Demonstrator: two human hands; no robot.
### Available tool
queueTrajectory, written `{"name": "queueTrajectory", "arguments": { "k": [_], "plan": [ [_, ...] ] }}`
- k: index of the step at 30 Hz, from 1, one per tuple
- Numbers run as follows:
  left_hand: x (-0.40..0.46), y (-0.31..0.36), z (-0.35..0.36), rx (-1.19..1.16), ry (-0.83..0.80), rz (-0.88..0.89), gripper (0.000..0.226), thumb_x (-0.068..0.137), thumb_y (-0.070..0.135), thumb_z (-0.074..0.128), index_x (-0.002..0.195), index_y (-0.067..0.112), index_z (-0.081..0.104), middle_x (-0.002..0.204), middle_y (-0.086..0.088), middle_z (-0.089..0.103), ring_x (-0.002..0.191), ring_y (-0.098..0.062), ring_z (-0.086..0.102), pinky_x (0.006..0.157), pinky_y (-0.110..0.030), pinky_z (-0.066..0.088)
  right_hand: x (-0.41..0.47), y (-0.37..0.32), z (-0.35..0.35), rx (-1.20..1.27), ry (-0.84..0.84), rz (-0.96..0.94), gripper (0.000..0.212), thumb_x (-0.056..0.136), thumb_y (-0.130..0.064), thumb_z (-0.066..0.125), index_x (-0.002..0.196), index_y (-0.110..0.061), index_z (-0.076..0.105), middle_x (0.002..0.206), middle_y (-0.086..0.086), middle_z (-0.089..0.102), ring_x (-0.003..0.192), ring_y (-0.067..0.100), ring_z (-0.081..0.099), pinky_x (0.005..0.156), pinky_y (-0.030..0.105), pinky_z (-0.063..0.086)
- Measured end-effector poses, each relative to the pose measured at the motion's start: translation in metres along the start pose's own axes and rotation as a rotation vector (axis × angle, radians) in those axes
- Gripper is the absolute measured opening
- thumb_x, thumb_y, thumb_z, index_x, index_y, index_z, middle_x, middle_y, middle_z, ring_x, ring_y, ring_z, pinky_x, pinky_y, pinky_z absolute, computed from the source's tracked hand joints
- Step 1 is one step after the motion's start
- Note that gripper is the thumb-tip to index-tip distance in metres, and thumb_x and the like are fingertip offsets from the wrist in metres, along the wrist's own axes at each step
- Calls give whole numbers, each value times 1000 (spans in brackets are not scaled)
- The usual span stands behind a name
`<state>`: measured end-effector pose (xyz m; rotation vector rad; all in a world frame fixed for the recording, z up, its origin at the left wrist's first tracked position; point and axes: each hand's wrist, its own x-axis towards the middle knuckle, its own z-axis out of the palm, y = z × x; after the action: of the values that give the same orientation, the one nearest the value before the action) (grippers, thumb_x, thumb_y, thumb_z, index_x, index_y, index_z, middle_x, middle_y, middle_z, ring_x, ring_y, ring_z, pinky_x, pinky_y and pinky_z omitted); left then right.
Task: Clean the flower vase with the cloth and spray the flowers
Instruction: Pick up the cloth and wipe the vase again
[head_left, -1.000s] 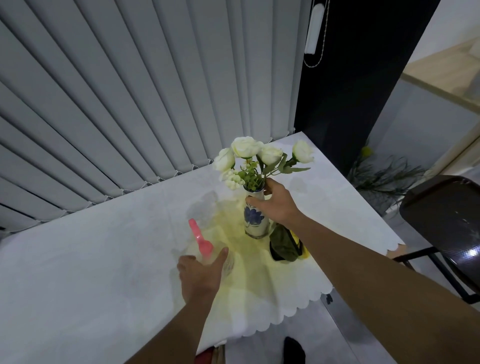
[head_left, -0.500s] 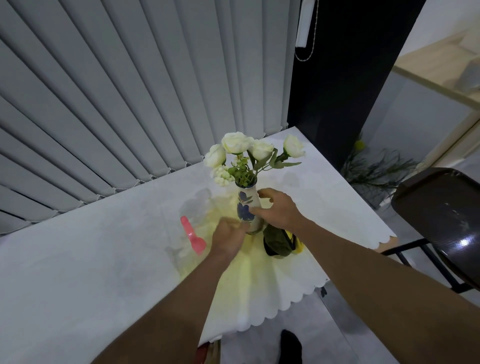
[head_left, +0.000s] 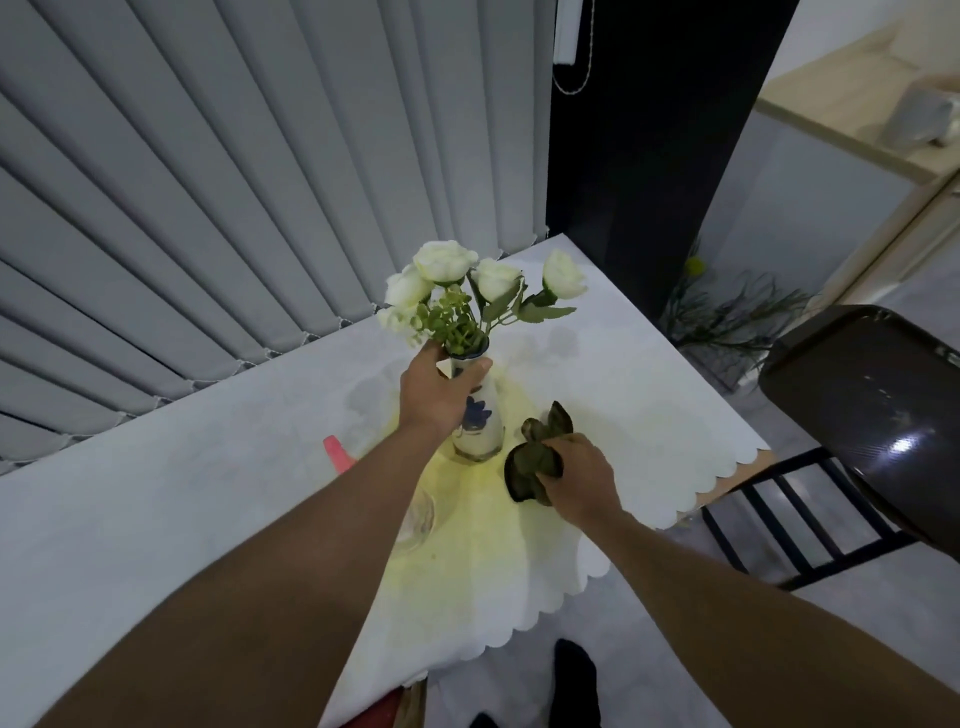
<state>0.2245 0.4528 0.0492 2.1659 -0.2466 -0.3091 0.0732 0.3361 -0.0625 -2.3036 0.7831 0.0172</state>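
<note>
A white vase (head_left: 480, 426) with a blue flower pattern stands upright on the table, holding white roses (head_left: 447, 262) with green leaves. My left hand (head_left: 439, 392) grips the vase around its neck. Just right of the vase lies a crumpled dark green cloth (head_left: 535, 460); my right hand (head_left: 579, 480) is closed on it, on the tabletop. A clear spray bottle (head_left: 418, 517) with a pink nozzle (head_left: 337, 452) lies left of the vase, mostly hidden behind my left forearm.
The table (head_left: 182, 519) has a white scalloped cloth with a yellowish stain under the vase. Grey vertical blinds (head_left: 234, 182) hang behind it. A dark chair (head_left: 872, 415) stands at the right, a plant (head_left: 727, 317) on the floor beyond the table's corner.
My left hand left the spray bottle and took the vase by the neck. My right hand let go of the vase and came down onto the green cloth.
</note>
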Motion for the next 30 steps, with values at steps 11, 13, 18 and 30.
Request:
{"name": "queueTrajectory", "arguments": {
  "k": [11, 13, 18, 30],
  "plan": [
    [27, 13, -1, 45, 21, -112, 27, 88, 13, 67, 115, 10, 68, 90, 2, 63, 88, -21, 57, 64, -22, 40, 35, -88, -36, 663, 346, -191, 40, 76, -28, 84, 114, -23, 72, 98, -8, 75, 90, 6, 68, 79, 18, 55],
    [30, 11, -2, 28, 30, -129, 26, 87, 13, 68, 113, 13, 68, 81, 8, 60, 89, -22, 60, 59, -20, 39, 44, -90, -27, 538, 295, -258, 40, 79, -36, 77, 118, -27, 72, 98, -7, 74, 90, 14, 67, 77, 25, 54],
    [26, 14, 0, -89, 24, -127, 42, 76, 39, 85, 111, 22, 70, 96, 5, 69, 90, -15, 63, 79, -24, 47, 40, -59, 5, 345, 179, -179, 66, 79, -53, 68, 135, -18, 63, 131, -3, 66, 112, 19, 59, 91, 26, 47],
    [22, 5, -7, -57, -39, -66, 41, 77, 44, 84, 103, 16, 72, 98, 3, 71, 88, -16, 64, 77, -25, 47, 16, -14, 32, 260, 29, -57, 60, 80, -43, 79, 131, -13, 65, 137, 0, 52, 111, 15, 55, 87, 16, 40]
  ]
}}
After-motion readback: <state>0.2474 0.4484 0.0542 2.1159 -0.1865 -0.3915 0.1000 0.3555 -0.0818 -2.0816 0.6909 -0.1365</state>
